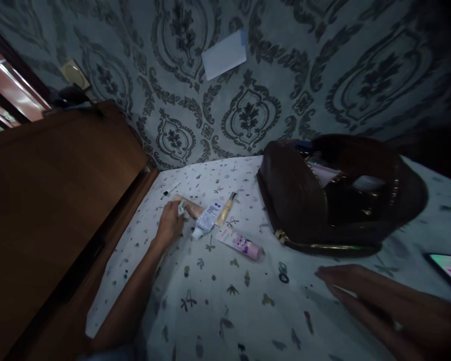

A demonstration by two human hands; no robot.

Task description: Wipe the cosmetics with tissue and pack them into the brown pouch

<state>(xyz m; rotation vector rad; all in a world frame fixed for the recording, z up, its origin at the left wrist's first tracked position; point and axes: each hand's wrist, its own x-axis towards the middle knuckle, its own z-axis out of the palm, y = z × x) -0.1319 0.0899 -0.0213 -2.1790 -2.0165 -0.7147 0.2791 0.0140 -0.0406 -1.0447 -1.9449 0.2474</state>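
Left of the open bag [293, 200], my left hand [170, 224] curls at the beige tube [193, 209], hold unclear; three more tubes [240, 242] lie out, items [325, 174] sit inside; in front, my right hand [391, 306] is loosely open, empty

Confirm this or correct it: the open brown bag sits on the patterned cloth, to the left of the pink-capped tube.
One side is wrong: the head view shows the open brown bag to the right of the pink-capped tube. It does sit on the patterned cloth.
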